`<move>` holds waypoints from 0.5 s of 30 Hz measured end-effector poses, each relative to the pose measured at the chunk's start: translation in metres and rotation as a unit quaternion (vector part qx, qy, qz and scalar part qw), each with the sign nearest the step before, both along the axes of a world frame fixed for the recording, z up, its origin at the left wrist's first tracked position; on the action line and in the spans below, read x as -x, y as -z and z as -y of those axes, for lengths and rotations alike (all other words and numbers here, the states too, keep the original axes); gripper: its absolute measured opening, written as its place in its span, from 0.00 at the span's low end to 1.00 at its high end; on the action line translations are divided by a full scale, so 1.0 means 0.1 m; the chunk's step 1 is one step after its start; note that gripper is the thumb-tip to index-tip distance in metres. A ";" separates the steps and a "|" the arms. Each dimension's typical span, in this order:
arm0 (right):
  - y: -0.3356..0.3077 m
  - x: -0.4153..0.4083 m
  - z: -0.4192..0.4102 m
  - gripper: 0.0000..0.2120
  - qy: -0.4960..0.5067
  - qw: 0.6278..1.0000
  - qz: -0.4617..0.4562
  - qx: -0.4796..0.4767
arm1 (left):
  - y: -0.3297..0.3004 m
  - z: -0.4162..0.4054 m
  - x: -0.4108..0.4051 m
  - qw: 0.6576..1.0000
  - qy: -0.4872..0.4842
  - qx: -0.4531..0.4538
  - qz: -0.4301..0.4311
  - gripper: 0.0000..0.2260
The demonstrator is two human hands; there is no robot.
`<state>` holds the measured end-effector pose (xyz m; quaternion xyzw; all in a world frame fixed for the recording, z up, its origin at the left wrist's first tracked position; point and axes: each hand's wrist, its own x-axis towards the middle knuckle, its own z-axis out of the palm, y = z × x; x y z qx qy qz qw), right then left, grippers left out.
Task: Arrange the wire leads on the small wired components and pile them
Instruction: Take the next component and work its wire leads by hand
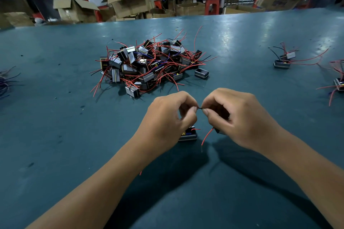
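**Black lead pinched between both hands over a small component**

At the far left edge of the green table [55, 135], a loose bundle of dark wires [4, 83] is seen, partly cut off by the frame. Further right, toward the middle of the table, a pile of small boxy components [149, 63] is heaped, with red, black and a few blue leads sticking out in all directions. One component [201, 73] sits just beside the pile's right edge, apart from the heap.

Nearer the viewer, the left hand [167, 119] is held with its fingers curled, and a short black lead [200, 108] is pinched between thumb and forefinger. Beneath this hand, a small component [188, 135] rests on the table, partly hidden by the palm. The other end of the same black lead is pinched by the right hand [240, 117], whose fingers are likewise curled tight, so that only a short stretch of wire is visible between the two hands. A red lead [206, 136] hangs down between the hands, its tip near the table surface.

At the right side of the table, well apart from the hands, two components with red and black leads [283, 60] are set close together. More wired components [338, 82] are partly seen at the right edge.

Beyond the table, cardboard boxes [128, 0] and seated people are visible.
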<state>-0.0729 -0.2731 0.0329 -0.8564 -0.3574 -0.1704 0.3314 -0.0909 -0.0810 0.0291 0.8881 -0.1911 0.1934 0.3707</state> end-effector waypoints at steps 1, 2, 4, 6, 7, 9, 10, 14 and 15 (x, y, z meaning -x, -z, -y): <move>0.00 0.00 0.00 0.04 0.002 1.000 0.010 0.011 | 0.00 0.00 0.00 1.000 0.001 -0.001 -0.009 0.03; 0.00 -0.01 0.00 0.04 0.003 1.000 0.013 0.017 | 0.00 0.00 0.00 1.000 0.002 -0.007 -0.009 0.03; 0.00 -0.01 0.00 0.05 0.003 1.000 0.002 0.014 | -0.01 -0.02 0.00 0.999 0.001 -0.040 0.020 0.05; 0.00 0.00 0.00 0.06 0.001 0.999 -0.034 -0.014 | -0.03 -0.02 0.00 0.993 0.002 -0.093 0.074 0.04; 0.00 -0.01 0.00 0.06 0.000 0.998 -0.052 -0.027 | -0.04 -0.02 0.00 0.989 0.004 -0.115 0.097 0.04; -0.02 -0.01 0.01 0.06 -0.001 0.997 -0.074 -0.036 | -0.05 -0.05 0.00 0.981 0.019 -0.142 0.133 0.03; -0.02 -0.01 0.01 0.06 -0.003 0.996 -0.082 -0.036 | -0.05 -0.07 -0.01 0.976 0.028 -0.153 0.150 0.03; -0.04 -0.01 0.02 0.05 -0.013 0.992 -0.119 -0.040 | -0.07 -0.12 -0.02 0.966 0.053 -0.172 0.188 0.03; -0.04 -0.01 0.02 0.05 -0.014 0.991 -0.128 -0.042 | -0.07 -0.13 -0.03 0.965 0.055 -0.174 0.191 0.03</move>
